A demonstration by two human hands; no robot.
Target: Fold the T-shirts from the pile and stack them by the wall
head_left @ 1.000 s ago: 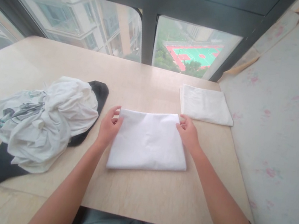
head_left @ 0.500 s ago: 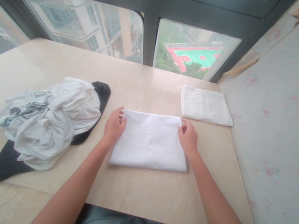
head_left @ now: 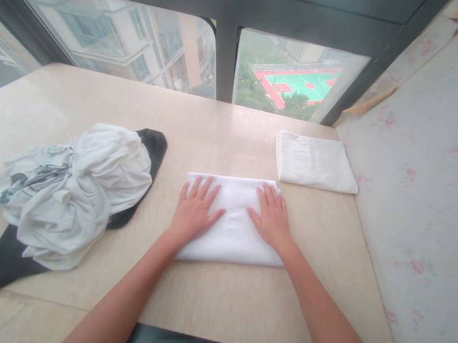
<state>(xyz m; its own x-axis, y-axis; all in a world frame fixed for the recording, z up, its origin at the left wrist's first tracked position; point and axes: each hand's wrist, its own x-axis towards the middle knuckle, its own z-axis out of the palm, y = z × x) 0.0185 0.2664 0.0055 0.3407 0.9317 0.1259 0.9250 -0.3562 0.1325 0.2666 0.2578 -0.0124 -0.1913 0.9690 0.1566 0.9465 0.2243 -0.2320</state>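
A white cloth [head_left: 231, 236], folded into a flat rectangle, lies on the pale wooden surface in front of me. On its left part rests my left hand [head_left: 197, 211], palm down with the fingers spread. My right hand [head_left: 270, 216] lies flat on the cloth's right part, its fingers also apart. Neither hand grips anything. Between the two thumbs a strip of the cloth shows.
Crumpled white fabric with a dark print [head_left: 85, 188] lies on a black cloth [head_left: 7, 263] at the left. Another folded white cloth [head_left: 316, 162] is at the back right. A dark-framed window [head_left: 225, 60] stands behind; a flowered wall [head_left: 437, 189] bounds the right.
Both hands have moved from the side edges of the folded cloth inward onto its top. Their fingers have let go of the edges and spread out flat.
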